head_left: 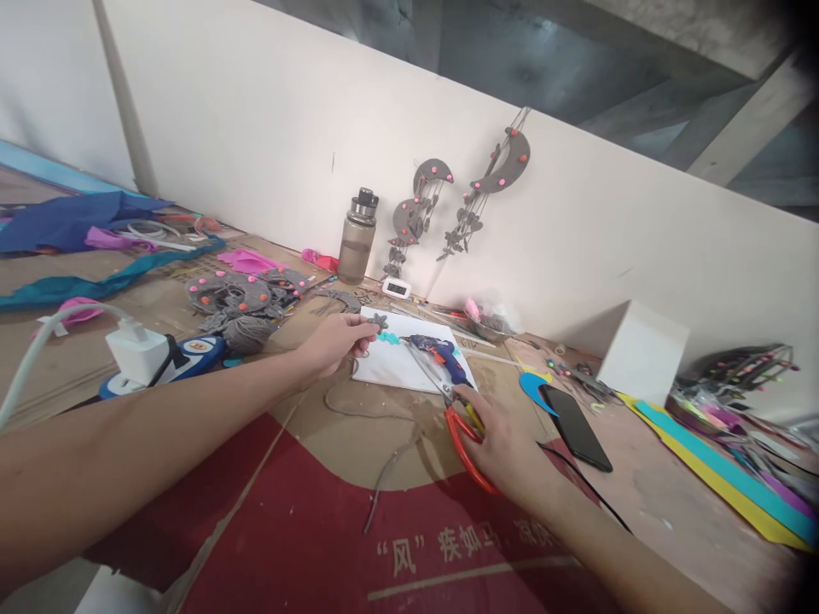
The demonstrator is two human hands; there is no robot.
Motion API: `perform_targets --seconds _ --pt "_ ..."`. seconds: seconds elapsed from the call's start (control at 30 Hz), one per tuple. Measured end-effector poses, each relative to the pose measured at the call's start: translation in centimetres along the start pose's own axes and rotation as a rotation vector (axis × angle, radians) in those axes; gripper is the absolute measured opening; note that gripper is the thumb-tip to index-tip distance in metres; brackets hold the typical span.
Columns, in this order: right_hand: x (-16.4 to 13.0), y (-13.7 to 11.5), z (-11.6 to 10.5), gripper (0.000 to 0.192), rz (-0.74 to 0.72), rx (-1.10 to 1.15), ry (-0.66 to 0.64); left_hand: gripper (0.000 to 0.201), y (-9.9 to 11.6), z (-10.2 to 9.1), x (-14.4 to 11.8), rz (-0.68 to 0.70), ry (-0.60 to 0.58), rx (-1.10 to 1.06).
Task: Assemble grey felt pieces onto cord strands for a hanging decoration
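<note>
- Scissors (461,426) with red loop handles sit at centre frame, low on the cardboard work surface (307,426); my right hand (505,443) is closed over the handles, fingers curled through or around the loops.
- Blades run from the handles toward the upper left of the frame, so the long axis points at the white sheet (409,365); the tips lie beside the blue glue gun (441,354) resting on that sheet.
- Small grey felt piece (381,322) sits at the upper left edge of the white sheet; my left hand (336,343) pinches it between thumb and fingertips.
- Key relation: the felt piece lies up and left of the scissor tips, roughly in line with the blade axis, with the glue gun between the two. My left hand is the nearer hand to the felt piece; my right hand is the nearer hand to the scissors.
- I cannot tell whether the blades are parted or closed; the glue gun partly masks them.
- Grey cord (384,460) trails across the cardboard below the sheet, between my two forearms.
- Black phone (574,425) lies just right of my right hand; a water bottle (357,239) stands against the white wall at upper centre.
</note>
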State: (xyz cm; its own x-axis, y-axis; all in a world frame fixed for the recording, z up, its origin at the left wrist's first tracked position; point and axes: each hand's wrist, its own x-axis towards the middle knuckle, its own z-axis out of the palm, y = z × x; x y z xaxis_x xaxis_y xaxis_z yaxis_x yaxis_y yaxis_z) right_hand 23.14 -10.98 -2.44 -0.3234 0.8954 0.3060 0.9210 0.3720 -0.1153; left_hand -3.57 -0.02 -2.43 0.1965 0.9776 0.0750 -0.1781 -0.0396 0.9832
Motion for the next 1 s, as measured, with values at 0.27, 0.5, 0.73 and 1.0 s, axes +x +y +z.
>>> perform_targets --seconds 0.27,0.5,0.73,1.0 --pt "2.6 -0.5 -1.0 0.054 -0.124 -0.317 0.121 0.021 0.0 -0.1 0.0 -0.074 -0.062 -0.077" --pt "2.5 1.1 1.7 0.052 -0.184 -0.254 0.136 0.013 -0.1 0.2 -0.2 -0.086 -0.095 -0.124" --pt "2.6 1.5 1.4 0.056 -0.190 -0.237 0.091 0.017 -0.2 0.7 -0.5 -0.143 -0.094 -0.076" --pt "2.2 2.1 1.5 0.054 -0.229 -0.239 0.072 0.017 -0.4 0.8 -0.5 -0.188 -0.110 -0.112"
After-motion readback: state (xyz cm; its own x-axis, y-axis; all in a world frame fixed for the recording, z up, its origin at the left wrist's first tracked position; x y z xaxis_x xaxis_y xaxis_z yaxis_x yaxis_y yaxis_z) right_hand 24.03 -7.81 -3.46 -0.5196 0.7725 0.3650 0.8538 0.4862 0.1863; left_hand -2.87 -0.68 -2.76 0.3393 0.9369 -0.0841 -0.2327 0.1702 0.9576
